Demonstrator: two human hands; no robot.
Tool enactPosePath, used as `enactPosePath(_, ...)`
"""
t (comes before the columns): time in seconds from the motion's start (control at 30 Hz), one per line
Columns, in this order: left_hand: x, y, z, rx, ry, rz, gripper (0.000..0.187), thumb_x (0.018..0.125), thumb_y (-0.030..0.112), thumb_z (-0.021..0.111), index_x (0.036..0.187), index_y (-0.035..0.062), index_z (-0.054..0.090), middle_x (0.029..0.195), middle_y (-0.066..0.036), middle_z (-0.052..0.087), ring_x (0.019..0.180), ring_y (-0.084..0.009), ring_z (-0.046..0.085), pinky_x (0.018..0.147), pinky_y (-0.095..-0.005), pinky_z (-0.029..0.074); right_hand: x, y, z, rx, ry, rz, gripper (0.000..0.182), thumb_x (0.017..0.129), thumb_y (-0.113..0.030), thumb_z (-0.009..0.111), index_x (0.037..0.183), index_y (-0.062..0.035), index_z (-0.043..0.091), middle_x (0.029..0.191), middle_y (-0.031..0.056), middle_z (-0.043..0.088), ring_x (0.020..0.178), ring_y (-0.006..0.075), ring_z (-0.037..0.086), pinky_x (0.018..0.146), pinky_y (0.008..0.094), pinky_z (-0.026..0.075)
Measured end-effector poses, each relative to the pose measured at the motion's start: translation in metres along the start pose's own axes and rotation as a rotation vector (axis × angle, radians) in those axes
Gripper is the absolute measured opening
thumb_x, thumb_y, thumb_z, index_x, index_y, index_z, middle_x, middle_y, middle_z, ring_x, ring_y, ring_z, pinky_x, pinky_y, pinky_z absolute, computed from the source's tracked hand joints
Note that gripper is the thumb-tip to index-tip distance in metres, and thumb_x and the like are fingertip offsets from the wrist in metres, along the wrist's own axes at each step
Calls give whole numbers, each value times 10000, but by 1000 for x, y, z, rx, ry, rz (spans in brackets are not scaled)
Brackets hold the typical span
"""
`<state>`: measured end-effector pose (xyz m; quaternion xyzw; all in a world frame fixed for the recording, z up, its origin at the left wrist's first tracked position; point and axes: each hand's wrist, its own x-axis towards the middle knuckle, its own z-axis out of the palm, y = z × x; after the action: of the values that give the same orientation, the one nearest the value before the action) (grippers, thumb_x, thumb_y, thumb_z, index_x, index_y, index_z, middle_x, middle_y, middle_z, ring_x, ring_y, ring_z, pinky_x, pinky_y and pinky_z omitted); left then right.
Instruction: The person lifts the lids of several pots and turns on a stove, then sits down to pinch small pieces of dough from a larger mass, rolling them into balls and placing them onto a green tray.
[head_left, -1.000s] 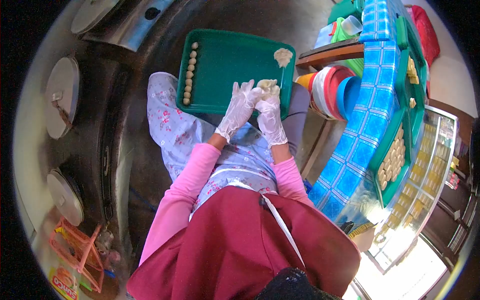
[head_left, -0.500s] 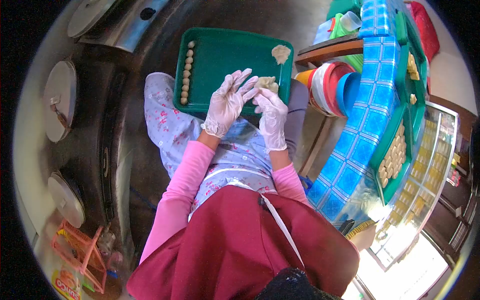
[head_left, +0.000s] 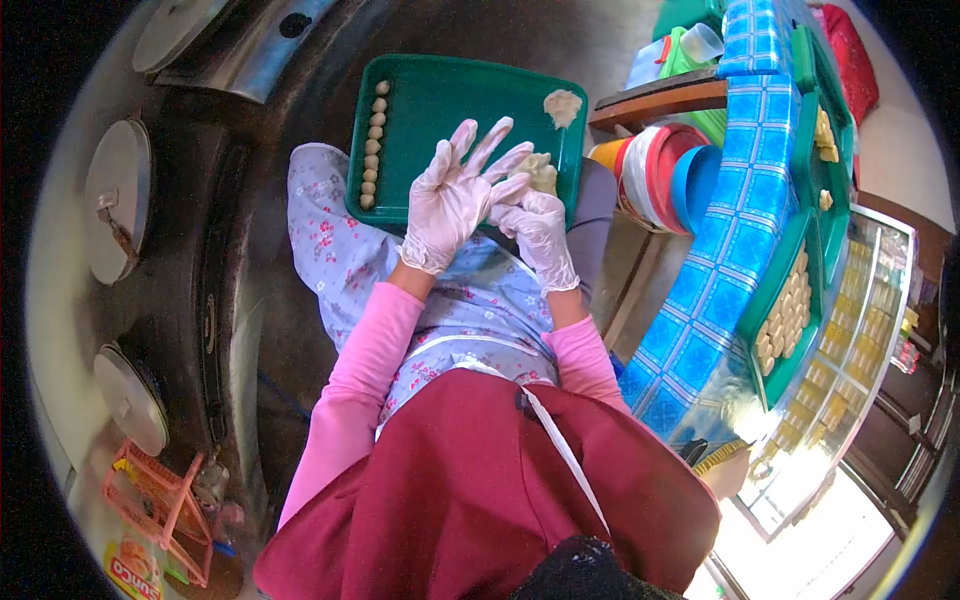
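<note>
My left hand [head_left: 452, 205], in a thin white glove, is open over the near edge of the green tray [head_left: 460, 100], its fingers spread. Beside it, my gloved right hand [head_left: 540, 228] has its fingers curled, the fingertips right at the fingers of the left hand. A soft pale lump of dough [head_left: 541, 174] juts out past the right hand's knuckles; the hand partly covers it. Along the tray's left side runs a row of several small dough balls [head_left: 373, 147]. A flattened scrap of dough [head_left: 562, 108] lies in the far right corner.
On the right stands a table with a blue checked cloth [head_left: 690, 285], bearing green trays with rows of shaped dough pieces [head_left: 785, 318]. Red and blue tubs [head_left: 697, 188] sit under its edge. Round lids [head_left: 120, 200] and an orange basket [head_left: 165, 505] are at the left.
My left hand's fingers have spread wider and turned upward. My right hand has shifted slightly toward me, and the dough lump at it shows a changed outline.
</note>
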<state>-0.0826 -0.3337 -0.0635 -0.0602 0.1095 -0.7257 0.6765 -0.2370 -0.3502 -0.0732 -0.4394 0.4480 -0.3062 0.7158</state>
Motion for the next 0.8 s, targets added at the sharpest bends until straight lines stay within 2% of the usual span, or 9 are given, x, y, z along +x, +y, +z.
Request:
enactPosePath(0.17, 2, -4, 5, 18, -22, 22, 408, 977, 329, 499, 1302, 93, 569, 1554, -190, 222, 1426, -451, 159, 1118, -633, 221, 0, 7, 1, 67, -5, -50, 62, 806, -64, 620, 766, -47, 666, 694, -27, 593, 588, 39, 476, 522, 217, 357)
enactPosePath(0.3, 3, -3, 7, 91, -12, 20, 512, 968, 391, 498, 1363, 65, 494, 1550, -230, 198, 1431, -452, 140, 1133, -606, 217, -13, -5, 28, -78, 35, -133, 86, 816, -62, 569, 780, -61, 647, 676, -72, 521, 567, 15, 409, 503, 200, 309)
enactPosePath(0.43, 2, -5, 16, 209, 36, -36, 572, 980, 436, 463, 1409, 61, 409, 1499, -278, 273, 1377, -474, 275, 1052, -580, 379, -16, 19, 25, 30, 6, -92, 96, 828, -72, 564, 829, -50, 658, 704, -56, 560, 587, 21, 441, 529, 212, 361)
enactPosePath(0.53, 0, -6, 19, 155, 27, 8, 545, 980, 439, 461, 1408, 103, 424, 1510, -274, 248, 1373, -488, 270, 1015, -585, 419, -16, 27, 22, -74, 11, -136, 94, 833, -62, 566, 845, -46, 657, 711, -44, 575, 607, 31, 468, 557, 209, 391)
enactPosePath(0.57, -1, -4, 19, 217, -11, -26, 589, 977, 456, 457, 1462, 140, 350, 1543, -260, 161, 1395, -475, 230, 966, -522, 493, -17, 26, 24, -44, 22, -151, 84, 827, -54, 571, 836, -48, 654, 700, -43, 570, 602, 40, 472, 554, 217, 387)
enactPosePath(0.67, -2, 9, -10, 81, -206, -109, 570, 992, 419, 443, 1475, 140, 327, 1551, -245, 149, 1378, -488, 257, 956, -542, 496, -18, 14, 30, 19, 8, -131, 75, 818, -43, 588, 843, -45, 659, 700, -34, 577, 606, 60, 491, 551, 232, 384)
enactPosePath(0.73, -7, 9, 2, 78, -129, -119, 562, 993, 343, 469, 1485, 130, 301, 1566, -219, 115, 1367, -499, 268, 945, -583, 492, -11, 12, 14, 38, -43, -23, 109, 821, -50, 597, 892, -35, 678, 745, -19, 611, 629, 61, 510, 560, 227, 393)
enactPosePath(0.77, -8, 9, 6, 79, -111, -126, 564, 991, 333, 477, 1485, 126, 301, 1570, -212, 107, 1369, -500, 262, 944, -590, 489, -1, 18, 7, 236, 6, 7, 169, 823, -67, 623, 969, -10, 684, 821, 6, 654, 674, 75, 546, 591, 218, 418)
enactPosePath(0.8, -8, 9, 8, 81, -96, -132, 566, 988, 323, 485, 1485, 122, 301, 1573, -205, 99, 1371, -501, 255, 944, -597, 487, 0, 2, 14, 458, 58, -44, 161, 823, -86, 647, 952, 2, 686, 852, 22, 674, 685, 84, 559, 593, 215, 419)
